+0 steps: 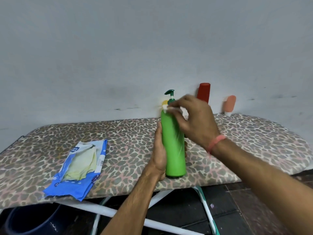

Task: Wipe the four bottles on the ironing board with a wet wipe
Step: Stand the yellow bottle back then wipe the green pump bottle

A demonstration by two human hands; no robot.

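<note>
The left hand [159,155] grips the green bottle [173,143] standing mid-board; at its twelve o'clock, the right hand [194,121] pinches a white wipe [166,108] against the neck. A blue packet [81,168] lies at nine o'clock on the ironing board [254,143].

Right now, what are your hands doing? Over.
Left hand grips green pump bottle. Right hand rubs wet wipe at its neck. Nothing blocking.
</note>
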